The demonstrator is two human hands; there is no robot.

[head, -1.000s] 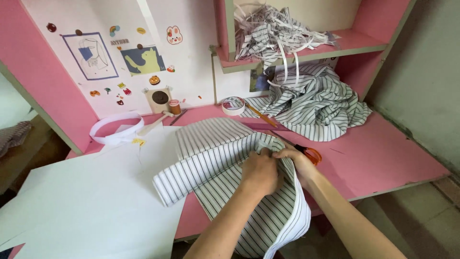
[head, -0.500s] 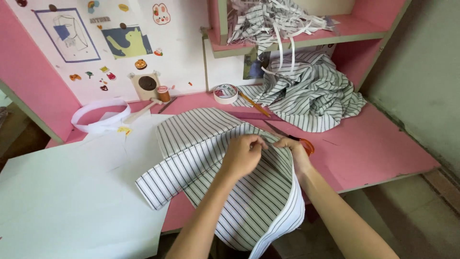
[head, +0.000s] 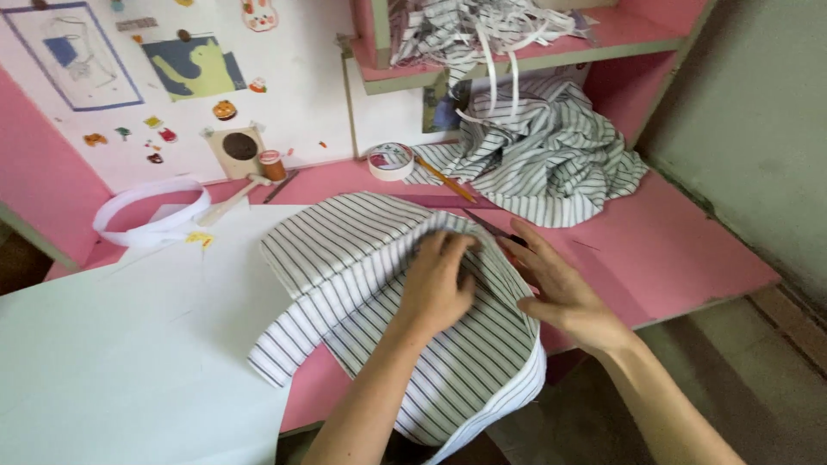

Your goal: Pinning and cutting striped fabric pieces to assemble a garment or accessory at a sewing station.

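Note:
A piece of white fabric with dark stripes (head: 345,258) lies folded on the pink table (head: 672,250) and hangs over its front edge. My left hand (head: 439,280) presses down on the cloth, its fingertips curled into a fold near the far edge. My right hand (head: 556,284) lies flat and spread on the right side of the same piece, holding nothing. Just beyond my right fingertips a pair of scissors (head: 493,227) lies on the table, mostly hidden.
A heap of striped fabric (head: 551,159) sits at the back right, with strips on the shelf (head: 482,30) above. A tape roll (head: 389,161), a pencil (head: 444,178), a thread spool (head: 272,164) and a white band (head: 151,211) lie behind. White paper (head: 112,344) covers the left.
My hands were together at the cloth's far edge. The right hand has drawn apart and now lies flat and spread; the left stays pressing the fold. The camera has tilted down and moved closer.

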